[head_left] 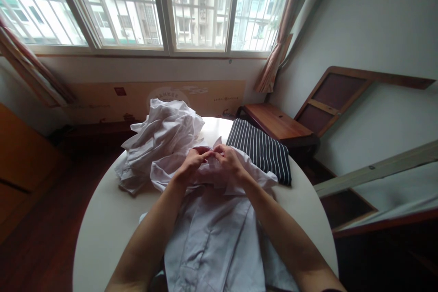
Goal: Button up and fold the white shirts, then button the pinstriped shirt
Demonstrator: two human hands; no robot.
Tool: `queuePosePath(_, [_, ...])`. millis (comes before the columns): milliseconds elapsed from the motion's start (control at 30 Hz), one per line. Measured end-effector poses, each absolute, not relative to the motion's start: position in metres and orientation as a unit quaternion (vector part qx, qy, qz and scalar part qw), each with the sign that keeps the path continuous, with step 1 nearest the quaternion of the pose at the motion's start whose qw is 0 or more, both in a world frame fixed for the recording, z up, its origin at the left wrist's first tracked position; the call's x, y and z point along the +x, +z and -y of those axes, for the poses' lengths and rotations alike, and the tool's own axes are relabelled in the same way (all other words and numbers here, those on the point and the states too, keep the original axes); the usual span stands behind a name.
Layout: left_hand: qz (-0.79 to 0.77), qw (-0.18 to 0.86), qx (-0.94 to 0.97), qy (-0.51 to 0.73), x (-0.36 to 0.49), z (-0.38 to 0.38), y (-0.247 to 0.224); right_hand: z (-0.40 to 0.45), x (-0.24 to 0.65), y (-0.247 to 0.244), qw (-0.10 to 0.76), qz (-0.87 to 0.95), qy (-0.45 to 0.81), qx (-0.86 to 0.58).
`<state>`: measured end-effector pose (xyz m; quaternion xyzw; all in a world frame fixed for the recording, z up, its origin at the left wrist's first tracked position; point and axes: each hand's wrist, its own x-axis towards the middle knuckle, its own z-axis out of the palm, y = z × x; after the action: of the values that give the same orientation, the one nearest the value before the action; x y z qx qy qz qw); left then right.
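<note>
A white shirt [219, 232] lies spread over the near part of a round white table [102, 223], its collar end away from me. My left hand [197, 159] pinches the shirt near its collar. Close beside it, my right hand [225, 156] also has its fingers closed on the shirt's collar area, and the fingertips of both hands nearly meet. The small detail between the fingertips is too small to make out. Left of my hands is a crumpled pile of white clothing [164, 132]. To the right sits a folded dark cloth with white stripes [260, 150].
A wooden side table [277, 121] stands beyond the table at the right, near a wooden frame [333, 96] against the wall. A long cardboard panel [133, 96] is below the barred window [201, 4]. Curtains [273, 64] hang at the window's sides.
</note>
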<state>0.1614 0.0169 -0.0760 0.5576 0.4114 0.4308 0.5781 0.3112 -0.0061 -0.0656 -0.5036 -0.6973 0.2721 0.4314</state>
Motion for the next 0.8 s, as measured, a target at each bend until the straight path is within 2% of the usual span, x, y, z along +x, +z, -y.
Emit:
queuePosePath(233, [-0.404, 0.453, 0.595, 0.527, 0.17, -0.018, -0.078, 0.008, 0.309, -0.061, 0.432, 0.682, 0.226, -0.544])
queuePosePath(467, [-0.411, 0.342, 0.616, 0.578, 0.183, -0.007, -0.084, 0.0, 0.312, -0.069, 0.477, 0.634, 0.264, -0.548])
queuePosePath(533, [-0.397, 0.359, 0.609, 0.585, 0.183, -0.007, -0.086, -0.002, 0.312, -0.071, 0.495, 0.619, 0.307, -0.527])
queuePosePath(700, [-0.348, 0.5, 0.545, 0.576, 0.18, -0.01, -0.089, -0.002, 0.311, -0.07, 0.503, 0.577, 0.441, -0.469])
queuePosePath(800, [-0.344, 0.493, 0.553, 0.577, 0.179, -0.01, -0.089, 0.001, 0.311, -0.067, 0.504, 0.556, 0.486, -0.447])
